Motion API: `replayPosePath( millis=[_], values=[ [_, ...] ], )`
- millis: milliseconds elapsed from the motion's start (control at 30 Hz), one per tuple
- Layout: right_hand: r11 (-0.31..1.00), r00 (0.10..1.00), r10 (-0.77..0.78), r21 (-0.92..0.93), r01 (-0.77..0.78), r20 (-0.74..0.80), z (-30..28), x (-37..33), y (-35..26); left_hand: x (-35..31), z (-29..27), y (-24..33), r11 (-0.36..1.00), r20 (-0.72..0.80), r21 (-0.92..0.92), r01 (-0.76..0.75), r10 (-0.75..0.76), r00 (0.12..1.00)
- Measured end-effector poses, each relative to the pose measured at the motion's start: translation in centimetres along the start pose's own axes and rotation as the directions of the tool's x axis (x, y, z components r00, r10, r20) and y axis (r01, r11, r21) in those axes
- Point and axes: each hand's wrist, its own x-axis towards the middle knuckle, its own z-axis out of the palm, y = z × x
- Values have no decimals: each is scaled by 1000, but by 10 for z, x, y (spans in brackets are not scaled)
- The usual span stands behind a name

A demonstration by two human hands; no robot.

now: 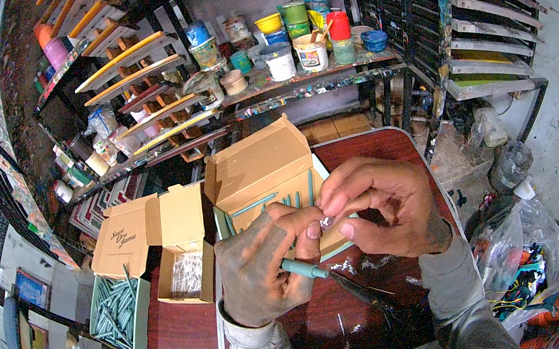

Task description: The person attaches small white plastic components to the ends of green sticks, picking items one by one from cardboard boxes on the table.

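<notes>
Slim tube [303, 268] (plain teal) in left hand [257, 263].

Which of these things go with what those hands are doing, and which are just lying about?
Probably part of it:
- teal tube in the left hand
- open box of teal sticks, straight ahead
- left-hand box heaped with teal sticks
- box of white sticks

Probably just about:
- tubs on the shelf
- clear plastic bag at right

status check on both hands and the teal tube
Left hand: holding teal tube. Right hand: close beside left, grip unclear. White scraps on table below; open box beyond.
</notes>
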Motion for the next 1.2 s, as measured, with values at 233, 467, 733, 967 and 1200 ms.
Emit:
replayPosePath(
  millis=[233,467,733,967,1200],
  values=[
    [996,999,-18,-86,14,-45,3,2,-3,0,1,-1,999,2,24,-21,21,1000],
    [986,996,-74,-154,65,-54,0,0,-1,-5,5,-2,998,29,38,-41,40,999],
    [997,948,50,76,-27,-314,19,5,-7,-4,7,2,997,-52,79,-1,5,999],
    [878,902,-317,-449,164,-292,15,8,-2,-2,8,2,996,-111,94,-2,12,994],
    [801,918,-350,-569,189,-188,11,9,-4,-3,8,1,995,-102,97,0,10,995]
  ],
)
